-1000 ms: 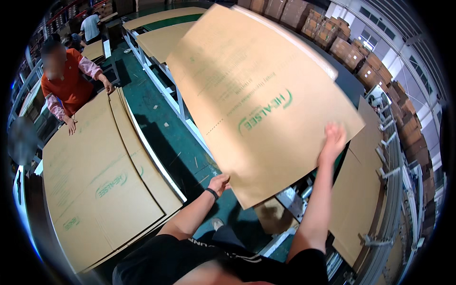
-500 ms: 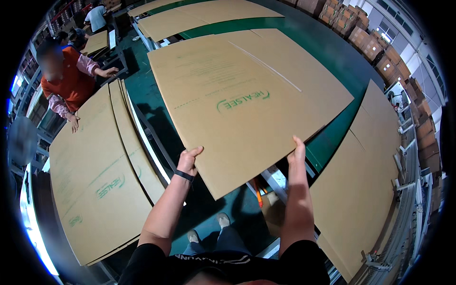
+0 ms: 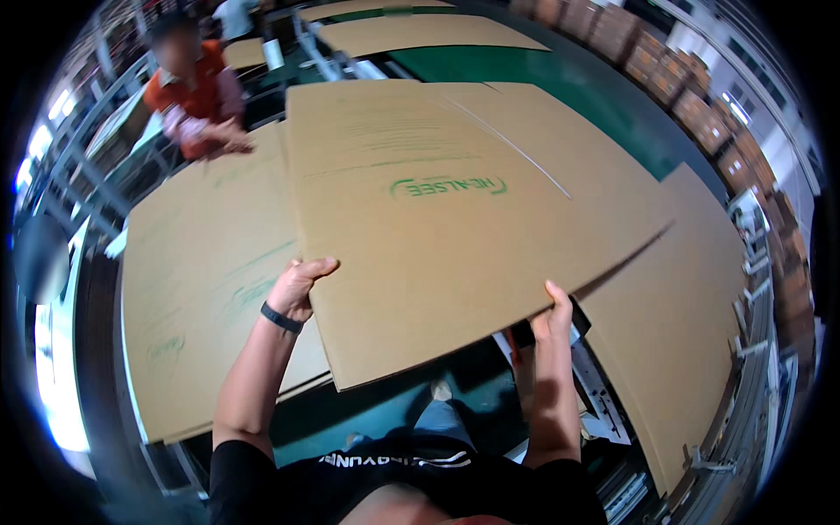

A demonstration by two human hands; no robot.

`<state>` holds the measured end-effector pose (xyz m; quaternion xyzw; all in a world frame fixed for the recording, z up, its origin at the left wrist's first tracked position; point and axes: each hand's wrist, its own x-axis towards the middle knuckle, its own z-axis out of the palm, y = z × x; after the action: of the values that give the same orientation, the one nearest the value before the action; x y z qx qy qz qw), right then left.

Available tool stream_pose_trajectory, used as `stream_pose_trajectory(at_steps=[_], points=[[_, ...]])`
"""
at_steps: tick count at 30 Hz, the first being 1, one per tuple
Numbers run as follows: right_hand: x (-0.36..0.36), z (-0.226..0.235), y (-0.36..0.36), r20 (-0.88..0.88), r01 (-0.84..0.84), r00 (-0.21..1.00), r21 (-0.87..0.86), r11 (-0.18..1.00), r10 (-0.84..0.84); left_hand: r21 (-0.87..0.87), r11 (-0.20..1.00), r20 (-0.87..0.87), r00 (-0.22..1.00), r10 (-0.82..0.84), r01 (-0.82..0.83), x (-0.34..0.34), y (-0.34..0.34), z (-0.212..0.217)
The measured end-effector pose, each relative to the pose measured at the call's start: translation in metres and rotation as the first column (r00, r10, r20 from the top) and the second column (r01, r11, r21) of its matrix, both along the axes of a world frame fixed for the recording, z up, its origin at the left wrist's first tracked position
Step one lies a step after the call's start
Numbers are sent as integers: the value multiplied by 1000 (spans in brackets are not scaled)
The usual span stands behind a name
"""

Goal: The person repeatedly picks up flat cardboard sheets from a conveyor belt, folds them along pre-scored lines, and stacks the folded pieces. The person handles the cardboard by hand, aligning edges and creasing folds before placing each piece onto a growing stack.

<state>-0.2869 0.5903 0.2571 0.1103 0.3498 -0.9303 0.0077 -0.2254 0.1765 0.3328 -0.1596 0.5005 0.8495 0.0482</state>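
Observation:
A large flat cardboard sheet (image 3: 437,254) with green print and a pale crease line spans the space in front of me. At its left edge, my left hand (image 3: 296,284) grips it, thumb on top and fingers underneath. My right hand (image 3: 553,312) pinches the near right edge the same way. The sheet's left side overlaps a printed cardboard stack (image 3: 192,297) at left. Its right side lies over or just above another cardboard sheet (image 3: 674,324) at right; contact there I cannot tell.
Across the left stack stands a person (image 3: 197,96) in an orange vest, hands near its far edge. More cardboard sheets (image 3: 420,37) lie at the back. Stacked boxes (image 3: 612,31) line the far right. A metal roller frame (image 3: 752,271) runs along the right side. The floor is green.
The held sheet has swung left, now covering part of the left stack. Both my hands keep their grip. The person in orange has brought their hands together.

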Motion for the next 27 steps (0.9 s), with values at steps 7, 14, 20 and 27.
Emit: stream_pose_trajectory(at_steps=[7, 14, 20, 27], points=[[192, -47, -142, -45, -289, 954, 105, 951, 295, -150, 989, 11, 1000, 22, -20, 188, -150, 12], [328, -90, -268, 66, -780, 613, 210, 590, 787, -280, 904, 114, 924, 364, -322, 362, -292, -39], [391, -79, -442, 40, -960, 260, 122, 254, 965, -680, 636, 115, 804, 584, -365, 486, -467, -44], [449, -188, -536, 288, -840, -342, 333, -429, 894, -970, -196, 82, 955, 286, 142, 436, -350, -121]])
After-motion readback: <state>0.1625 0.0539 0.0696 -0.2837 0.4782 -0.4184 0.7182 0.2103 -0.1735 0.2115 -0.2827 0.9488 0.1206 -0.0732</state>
